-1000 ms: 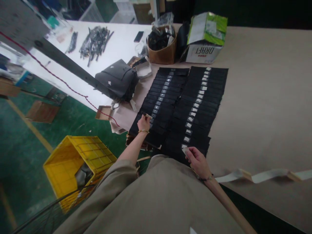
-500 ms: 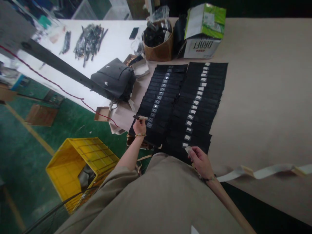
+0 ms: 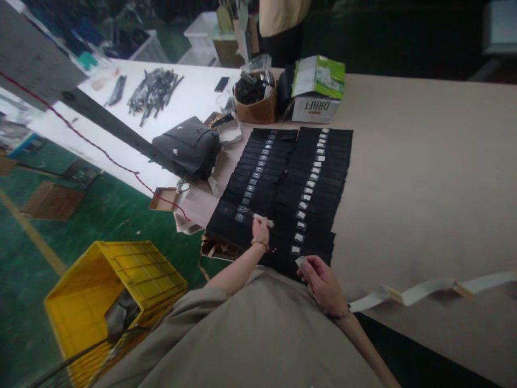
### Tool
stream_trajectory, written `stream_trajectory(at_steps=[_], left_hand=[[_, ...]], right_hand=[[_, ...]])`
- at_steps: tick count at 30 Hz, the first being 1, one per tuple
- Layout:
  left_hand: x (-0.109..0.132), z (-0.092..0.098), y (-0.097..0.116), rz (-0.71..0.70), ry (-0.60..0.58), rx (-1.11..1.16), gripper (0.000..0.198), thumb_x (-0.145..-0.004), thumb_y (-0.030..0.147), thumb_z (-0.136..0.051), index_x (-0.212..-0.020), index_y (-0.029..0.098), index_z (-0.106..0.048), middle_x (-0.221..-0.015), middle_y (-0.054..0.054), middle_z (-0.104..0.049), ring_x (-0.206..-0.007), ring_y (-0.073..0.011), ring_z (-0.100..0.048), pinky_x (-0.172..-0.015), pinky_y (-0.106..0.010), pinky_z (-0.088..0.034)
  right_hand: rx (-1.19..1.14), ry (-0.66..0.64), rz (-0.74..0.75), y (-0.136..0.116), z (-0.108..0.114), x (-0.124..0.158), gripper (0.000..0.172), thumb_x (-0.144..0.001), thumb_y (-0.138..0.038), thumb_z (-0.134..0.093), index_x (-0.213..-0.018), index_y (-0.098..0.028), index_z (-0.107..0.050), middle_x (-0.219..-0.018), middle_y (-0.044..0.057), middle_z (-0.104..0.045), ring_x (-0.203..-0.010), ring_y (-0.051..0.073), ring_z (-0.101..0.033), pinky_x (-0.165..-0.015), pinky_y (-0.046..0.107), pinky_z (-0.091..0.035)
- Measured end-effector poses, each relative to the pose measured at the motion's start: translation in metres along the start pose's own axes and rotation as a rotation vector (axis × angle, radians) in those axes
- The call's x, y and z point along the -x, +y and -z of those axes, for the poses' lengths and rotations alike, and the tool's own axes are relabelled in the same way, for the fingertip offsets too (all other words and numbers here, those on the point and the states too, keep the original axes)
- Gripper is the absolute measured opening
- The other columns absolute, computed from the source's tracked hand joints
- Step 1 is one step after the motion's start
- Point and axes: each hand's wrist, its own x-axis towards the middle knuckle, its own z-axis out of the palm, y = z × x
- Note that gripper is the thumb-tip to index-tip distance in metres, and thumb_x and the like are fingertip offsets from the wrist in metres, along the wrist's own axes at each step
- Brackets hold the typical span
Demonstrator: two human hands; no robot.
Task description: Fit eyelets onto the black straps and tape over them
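My left hand (image 3: 260, 233) is closed on a slim tool with a dark tip and a pale part (image 3: 264, 220), too blurred to name. It hovers over the left column of overlapping black fabric pieces (image 3: 226, 218), just right of its row of small metal-centred squares. My right hand (image 3: 325, 283) pinches the end of a white tape strip (image 3: 301, 262) by the near edge of the right column of black pieces (image 3: 319, 215). White patches (image 3: 299, 237) run down that column. Beyond my right wrist the tape (image 3: 420, 297) trails off to the right.
A brown box of dark items (image 3: 256, 110) and a white-green carton (image 3: 317, 108) stand at the back. Left are a grey bag (image 3: 188, 143), a slanting metal bar (image 3: 117, 126) and a red cord (image 3: 100, 153). A yellow crate (image 3: 149, 269) stands on the floor.
My left hand has moved right, from the left column's outer edge toward the gap between the columns, still holding the tool. My right hand still pinches the tape. The camera view has shifted.
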Motion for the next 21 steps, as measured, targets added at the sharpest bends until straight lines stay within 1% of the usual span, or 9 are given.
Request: stream_trajectory(at_steps=[2, 3, 4, 6, 7, 10, 14, 17, 21], left_hand=[[0.031, -0.06, 0.022, 0.005, -0.189, 0.015, 0.012, -0.088, 0.025, -0.056, -0.084, 0.015, -0.062, -0.077, -0.003, -0.067, -0.073, -0.0137, -0.063, -0.07, -0.024, -0.05], [0.045, -0.088, 0.034, 0.001, -0.336, 0.027, 0.013, -0.084, 0.027, -0.062, -0.083, 0.014, -0.064, -0.077, -0.004, -0.068, -0.073, -0.0145, -0.063, -0.07, -0.025, -0.05], [0.058, -0.111, 0.046, 0.001, -0.574, 0.059, 0.019, -0.085, 0.031, -0.063, -0.093, 0.014, -0.067, -0.084, -0.006, -0.07, -0.077, -0.0156, -0.065, -0.072, -0.026, -0.05], [0.077, -0.139, 0.068, 0.008, -0.926, 0.159, 0.041, -0.089, 0.036, -0.058, -0.125, 0.018, -0.06, -0.107, -0.009, -0.071, -0.09, -0.0178, -0.066, -0.076, -0.029, -0.051], [0.083, -0.142, 0.076, 0.002, -1.033, 0.189, 0.049, -0.091, 0.038, -0.054, -0.137, 0.02, -0.052, -0.117, -0.011, -0.068, -0.096, -0.0182, -0.065, -0.079, -0.03, -0.051], [0.085, -0.112, 0.087, -0.082, -1.117, 0.153, 0.049, -0.095, 0.043, -0.047, -0.137, 0.018, -0.054, -0.123, -0.013, -0.066, -0.098, -0.0168, -0.064, -0.087, -0.032, -0.05], [0.077, -0.024, 0.073, -0.274, -1.121, -0.04, 0.042, -0.089, 0.049, -0.055, -0.118, 0.023, -0.07, -0.1, -0.005, -0.073, -0.084, -0.0151, -0.065, -0.084, -0.028, -0.05], [0.075, 0.033, 0.054, -0.373, -0.941, -0.272, 0.023, -0.081, 0.041, -0.064, -0.097, 0.028, -0.075, -0.087, 0.0, -0.073, -0.078, -0.0156, -0.064, -0.077, -0.024, -0.051], [0.074, 0.077, 0.035, -0.381, -0.653, -0.546, 0.013, -0.081, 0.031, -0.06, -0.076, 0.03, -0.072, -0.077, 0.0, -0.068, -0.073, -0.0166, -0.061, -0.074, -0.026, -0.05]], right_hand=[[0.006, -0.015, 0.025, -0.008, 0.004, 0.013, 0.044, -0.088, -0.064, -0.053, -0.095, -0.021, -0.06, -0.078, 0.006, -0.068, -0.065, 0.017, -0.06, -0.061, 0.029, -0.05], [0.008, -0.007, 0.037, -0.01, 0.006, 0.019, 0.043, -0.088, -0.063, -0.052, -0.095, -0.021, -0.06, -0.078, 0.006, -0.068, -0.066, 0.017, -0.06, -0.062, 0.029, -0.051], [0.005, 0.009, 0.043, -0.01, 0.009, 0.025, 0.043, -0.088, -0.063, -0.052, -0.094, -0.021, -0.06, -0.078, 0.006, -0.068, -0.067, 0.017, -0.06, -0.063, 0.03, -0.051], [-0.016, 0.057, 0.033, -0.007, 0.017, 0.033, 0.045, -0.086, -0.064, -0.054, -0.094, -0.021, -0.06, -0.077, 0.007, -0.068, -0.066, 0.018, -0.06, -0.064, 0.031, -0.052], [-0.03, 0.08, 0.017, -0.003, 0.021, 0.035, 0.047, -0.084, -0.066, -0.056, -0.094, -0.02, -0.06, -0.077, 0.007, -0.068, -0.066, 0.018, -0.06, -0.063, 0.031, -0.052], [-0.061, 0.144, -0.038, 0.013, 0.031, 0.03, 0.054, -0.078, -0.069, -0.06, -0.097, -0.019, -0.061, -0.078, 0.009, -0.069, -0.063, 0.019, -0.061, -0.06, 0.032, -0.051], [0.017, 0.117, -0.038, 0.024, 0.029, 0.003, 0.054, -0.079, -0.07, -0.058, -0.095, -0.018, -0.062, -0.079, 0.008, -0.071, -0.063, 0.019, -0.061, -0.058, 0.031, -0.049], [0.155, -0.028, 0.02, 0.016, 0.011, -0.019, 0.047, -0.083, -0.065, -0.055, -0.088, -0.02, -0.064, -0.074, 0.006, -0.071, -0.06, 0.019, -0.061, -0.056, 0.029, -0.047], [0.341, -0.209, 0.161, -0.002, -0.023, -0.041, 0.032, -0.087, -0.052, -0.056, -0.081, -0.022, -0.067, -0.067, 0.002, -0.07, -0.055, 0.017, -0.06, -0.054, 0.026, -0.042]])
